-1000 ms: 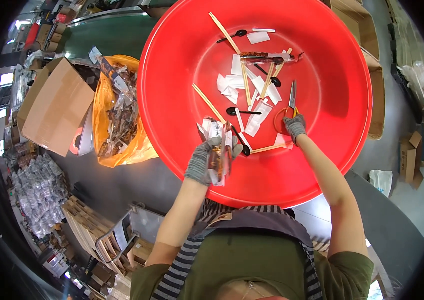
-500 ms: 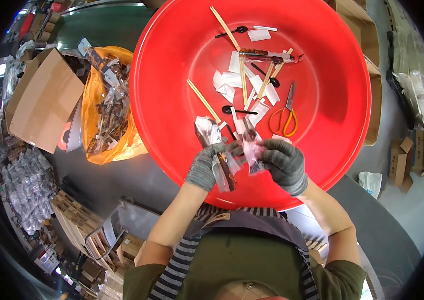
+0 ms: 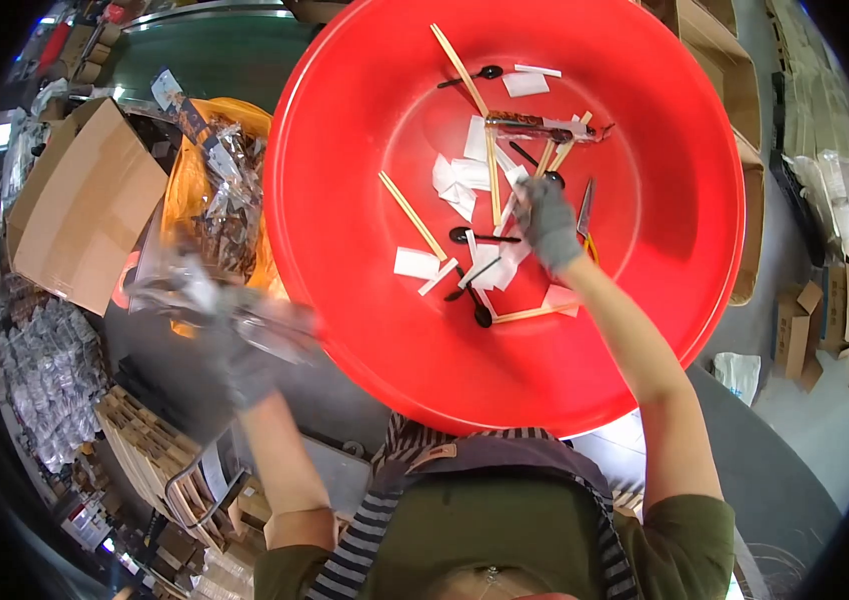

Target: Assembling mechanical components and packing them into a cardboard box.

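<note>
My left hand [image 3: 237, 355], in a grey glove and smeared by motion, is outside the red basin on the left. It holds crumpled clear plastic wrappers [image 3: 280, 328], close to an orange bag [image 3: 182, 200] stuffed with similar wrappers. My right hand [image 3: 550, 225], also gloved, reaches low inside the basin [image 3: 345, 290], fingers bent and bunched together; what they grip, if anything, is hidden. By its fingertips lie a black spoon [image 3: 555, 180] and white napkins. Scissors [image 3: 586, 205] are just right of it, their handles partly covered by the hand. A wrapped cutlery packet [image 3: 535, 127] lies farther back.
Loose chopsticks [image 3: 411, 215], a napkin [image 3: 415, 262], black spoons [image 3: 483, 316] and thin white paper strips are spread over the basin floor. Cardboard boxes [image 3: 90, 205] stand left of the orange bag and at the right. Wooden pallets [image 3: 150, 440] lie at lower left.
My left hand has swung left out of the basin with the wrappers. My right hand has moved forward, deeper into the basin. A napkin, a spoon and chopsticks now lie near the basin's front.
</note>
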Available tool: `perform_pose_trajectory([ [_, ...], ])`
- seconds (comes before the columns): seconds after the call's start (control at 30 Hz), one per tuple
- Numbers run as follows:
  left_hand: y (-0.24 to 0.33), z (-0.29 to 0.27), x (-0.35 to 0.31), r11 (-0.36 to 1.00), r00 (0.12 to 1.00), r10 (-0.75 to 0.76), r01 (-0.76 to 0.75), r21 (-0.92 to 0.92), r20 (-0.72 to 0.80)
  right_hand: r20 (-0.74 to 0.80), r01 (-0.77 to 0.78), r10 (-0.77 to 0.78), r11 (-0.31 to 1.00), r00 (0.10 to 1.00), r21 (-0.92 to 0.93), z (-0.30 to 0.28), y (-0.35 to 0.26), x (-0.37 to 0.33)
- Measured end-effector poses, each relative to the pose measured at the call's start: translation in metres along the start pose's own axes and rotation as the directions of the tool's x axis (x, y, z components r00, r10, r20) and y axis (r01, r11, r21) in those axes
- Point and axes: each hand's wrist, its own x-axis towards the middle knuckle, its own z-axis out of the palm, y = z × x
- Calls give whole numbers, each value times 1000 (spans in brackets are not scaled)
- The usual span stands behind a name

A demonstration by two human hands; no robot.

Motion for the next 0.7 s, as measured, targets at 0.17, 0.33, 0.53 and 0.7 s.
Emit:
perform_pose_trajectory([
  [0.17, 25, -62, 121, 384, 700, 703, -225, 896, -125, -464, 19, -224, 914, 857, -406, 22, 75, 103],
  [0.33, 14, -150, 227, -84, 804, 577, -121, 989, 148, -137, -11, -29, 960, 990, -279, 18, 64, 117],
  [0.53, -65, -170, 253, 17, 927, 186, 328, 945, -325, -349, -22, 55, 995, 935, 99, 10, 29, 110],
  [0.7, -103, -151, 175, 290, 953, 86, 256, 922, -292, 441, -495, 392, 45, 807, 868, -2, 41, 102],
])
